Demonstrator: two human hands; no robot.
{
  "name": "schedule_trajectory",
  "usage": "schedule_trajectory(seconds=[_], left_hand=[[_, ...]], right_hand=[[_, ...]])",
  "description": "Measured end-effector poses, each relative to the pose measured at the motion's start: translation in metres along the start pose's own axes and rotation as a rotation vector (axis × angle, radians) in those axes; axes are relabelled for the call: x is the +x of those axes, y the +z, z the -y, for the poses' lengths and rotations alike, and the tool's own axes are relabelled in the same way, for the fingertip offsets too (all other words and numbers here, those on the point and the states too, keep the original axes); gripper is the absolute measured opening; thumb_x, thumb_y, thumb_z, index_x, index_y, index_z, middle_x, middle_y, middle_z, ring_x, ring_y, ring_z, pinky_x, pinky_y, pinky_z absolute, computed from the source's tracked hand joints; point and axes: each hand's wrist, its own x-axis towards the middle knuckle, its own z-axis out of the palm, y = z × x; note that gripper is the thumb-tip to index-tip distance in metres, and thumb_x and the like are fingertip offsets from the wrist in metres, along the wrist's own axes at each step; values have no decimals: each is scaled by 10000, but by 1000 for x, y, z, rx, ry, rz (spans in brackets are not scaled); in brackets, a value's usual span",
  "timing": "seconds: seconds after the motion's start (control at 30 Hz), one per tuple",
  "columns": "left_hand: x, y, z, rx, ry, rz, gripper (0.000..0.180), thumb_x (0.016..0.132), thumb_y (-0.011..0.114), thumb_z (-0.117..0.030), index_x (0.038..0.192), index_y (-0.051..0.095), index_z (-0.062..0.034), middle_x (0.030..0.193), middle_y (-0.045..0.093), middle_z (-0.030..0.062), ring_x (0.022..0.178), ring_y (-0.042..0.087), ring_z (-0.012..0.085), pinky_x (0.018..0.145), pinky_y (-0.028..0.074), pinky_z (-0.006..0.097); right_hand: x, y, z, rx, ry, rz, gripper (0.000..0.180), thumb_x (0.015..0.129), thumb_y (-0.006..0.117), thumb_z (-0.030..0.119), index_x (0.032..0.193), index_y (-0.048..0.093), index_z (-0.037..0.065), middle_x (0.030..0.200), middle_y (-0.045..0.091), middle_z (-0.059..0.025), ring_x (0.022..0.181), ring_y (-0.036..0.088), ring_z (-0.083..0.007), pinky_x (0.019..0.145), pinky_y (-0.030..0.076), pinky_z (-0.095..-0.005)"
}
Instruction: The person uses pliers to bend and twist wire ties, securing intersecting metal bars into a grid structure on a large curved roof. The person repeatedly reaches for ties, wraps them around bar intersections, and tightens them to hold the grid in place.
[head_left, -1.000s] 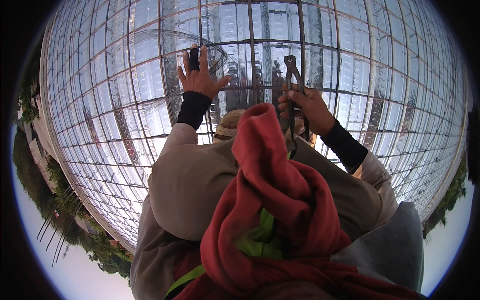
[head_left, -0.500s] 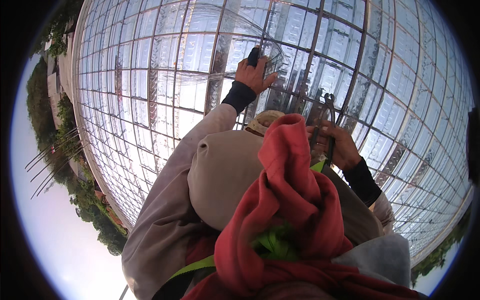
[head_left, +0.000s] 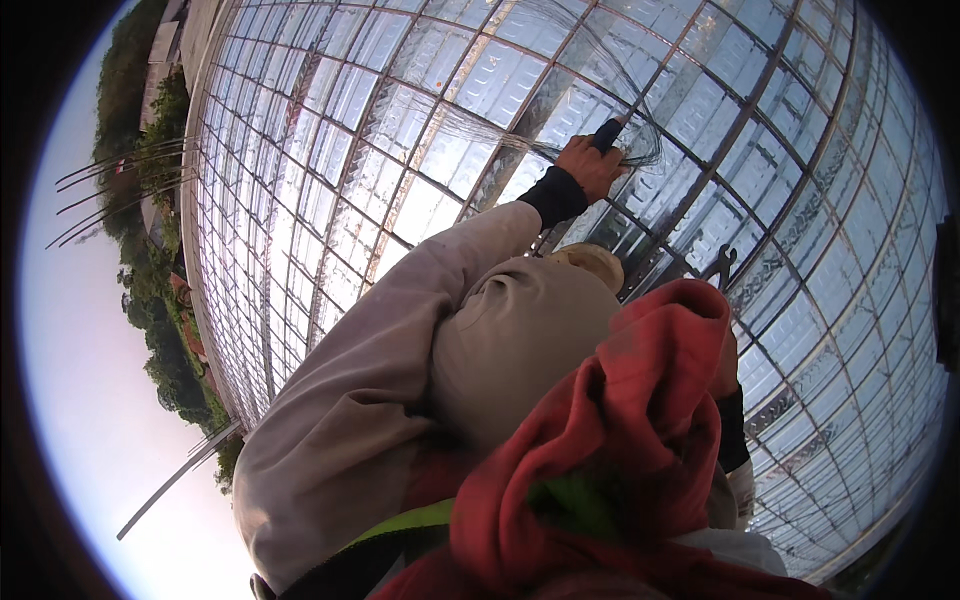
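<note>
My left hand [head_left: 588,166] is stretched out over a rebar grid [head_left: 330,130], shut on a bundle of thin tie wires [head_left: 640,140] that has a dark blue piece at the fingers. The wires fan out to the left and right of the hand. My right hand [head_left: 728,362] is mostly hidden behind a red cloth [head_left: 640,440] hanging from my neck. Above the cloth, the dark jaws of a pair of pincers [head_left: 722,266] held by that hand stick up over the grid. My knee in beige trousers [head_left: 520,340] is bent under me.
The rebar grid lies over pale panels and fills most of the view, curving away at the right. Loose bars [head_left: 120,180] stick out past its left edge. Trees [head_left: 160,330], low buildings and sky are at the far left.
The view has swung so the grid tilts to the right. My left hand has reached farther out with the wires. My right hand with the pincers has slipped behind the red cloth.
</note>
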Motion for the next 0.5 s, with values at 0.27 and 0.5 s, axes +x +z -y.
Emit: schedule_trajectory(seconds=[0.27,0.5], left_hand=[[7,-92,-12,159,8,-69,226,905,740,-316,930,628,-121,1199,724,175,770,710,397,662,566,512],[9,-263,-58,73,-33,94,157,980,693,-261,946,601,-139,744,698,111,582,667,381,493,522,479]], right_hand=[[2,-20,50,-551,-579,-342,317,1002,602,210,1259,633,28,823,571,9,714,509,-71,639,422,-264],[-45,-50,33,-330,-543,-547,251,1042,619,288,901,620,80,672,420,94,601,352,-13,524,280,-241]])
